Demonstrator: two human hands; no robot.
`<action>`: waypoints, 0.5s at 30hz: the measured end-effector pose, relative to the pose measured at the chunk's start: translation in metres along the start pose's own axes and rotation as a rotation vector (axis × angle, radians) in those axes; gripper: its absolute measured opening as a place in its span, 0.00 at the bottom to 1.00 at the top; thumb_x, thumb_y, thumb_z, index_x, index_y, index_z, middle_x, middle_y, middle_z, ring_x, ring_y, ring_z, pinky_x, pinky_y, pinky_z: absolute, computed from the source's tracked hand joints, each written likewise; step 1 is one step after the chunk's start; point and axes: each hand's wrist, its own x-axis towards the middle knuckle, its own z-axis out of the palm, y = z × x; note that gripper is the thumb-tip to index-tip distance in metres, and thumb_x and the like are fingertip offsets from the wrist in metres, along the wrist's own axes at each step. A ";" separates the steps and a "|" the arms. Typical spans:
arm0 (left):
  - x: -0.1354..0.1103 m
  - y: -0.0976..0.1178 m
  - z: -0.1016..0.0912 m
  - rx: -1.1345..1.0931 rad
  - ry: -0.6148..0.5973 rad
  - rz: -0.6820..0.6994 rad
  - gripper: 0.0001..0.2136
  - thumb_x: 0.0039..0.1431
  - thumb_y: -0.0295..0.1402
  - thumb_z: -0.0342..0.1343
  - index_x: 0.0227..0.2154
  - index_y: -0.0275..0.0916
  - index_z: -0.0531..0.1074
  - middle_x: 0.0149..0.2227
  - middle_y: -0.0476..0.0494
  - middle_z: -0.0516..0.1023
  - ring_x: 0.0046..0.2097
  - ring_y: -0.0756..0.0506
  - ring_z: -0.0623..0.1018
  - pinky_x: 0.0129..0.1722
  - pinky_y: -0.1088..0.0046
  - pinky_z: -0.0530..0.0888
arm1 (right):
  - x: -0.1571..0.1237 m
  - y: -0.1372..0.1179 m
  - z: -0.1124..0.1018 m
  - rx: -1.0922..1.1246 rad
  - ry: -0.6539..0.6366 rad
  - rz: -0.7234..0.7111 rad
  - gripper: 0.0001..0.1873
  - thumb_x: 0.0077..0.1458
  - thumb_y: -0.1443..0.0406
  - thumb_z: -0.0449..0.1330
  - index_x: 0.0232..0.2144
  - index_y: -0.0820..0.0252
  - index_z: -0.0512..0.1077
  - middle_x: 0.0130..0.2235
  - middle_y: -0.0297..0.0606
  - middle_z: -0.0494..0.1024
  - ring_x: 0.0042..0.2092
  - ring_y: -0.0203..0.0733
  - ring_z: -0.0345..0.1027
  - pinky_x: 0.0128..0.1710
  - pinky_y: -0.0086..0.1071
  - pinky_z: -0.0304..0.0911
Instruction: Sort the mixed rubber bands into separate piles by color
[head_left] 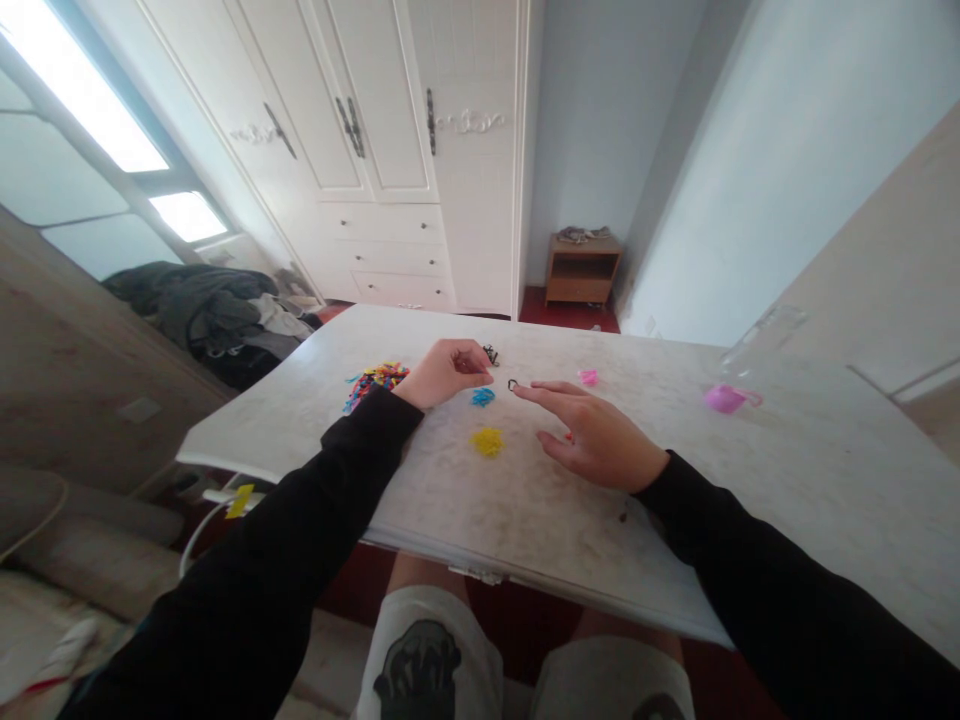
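Note:
My left hand (452,372) hovers over the left-middle of the table, thumb and fingers brought together in a pinch; what is between them, if anything, is too small to make out. Just beyond its fingertips lies a small black pile (491,355). My right hand (596,432) is open, its fingers stretched to the left. A single small black ring (512,385) sits at its index fingertip. Between and below the hands are a small blue pile (483,397) and a yellow pile (487,442). A multicoloured heap (384,378) of small pieces lies beside my left wrist.
A pink pile (589,377) lies beyond my right hand, and orange bits (570,437) show partly behind it. Farther right are a clear container (766,338) lying on its side and a pink lid (726,399). The white table (810,480) ends close to my knees.

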 end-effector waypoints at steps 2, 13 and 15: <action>-0.001 0.000 0.000 0.047 -0.027 -0.017 0.13 0.46 0.36 0.72 0.29 0.34 0.77 0.26 0.47 0.79 0.29 0.50 0.76 0.31 0.74 0.72 | 0.000 0.000 0.000 0.004 -0.002 0.000 0.35 0.56 0.71 0.59 0.67 0.61 0.67 0.64 0.50 0.75 0.66 0.53 0.67 0.65 0.53 0.67; 0.000 -0.001 0.002 0.169 -0.067 -0.004 0.13 0.50 0.41 0.69 0.28 0.35 0.79 0.26 0.45 0.80 0.30 0.48 0.77 0.32 0.72 0.72 | 0.000 0.000 0.000 0.005 -0.003 0.009 0.35 0.56 0.71 0.60 0.66 0.57 0.68 0.62 0.49 0.77 0.65 0.53 0.69 0.64 0.53 0.68; 0.000 0.000 0.002 0.207 -0.050 0.013 0.12 0.54 0.41 0.66 0.28 0.36 0.79 0.27 0.45 0.80 0.30 0.48 0.76 0.33 0.72 0.72 | 0.000 0.000 0.001 0.004 -0.001 0.005 0.35 0.56 0.71 0.60 0.66 0.57 0.68 0.62 0.48 0.77 0.65 0.53 0.69 0.64 0.53 0.68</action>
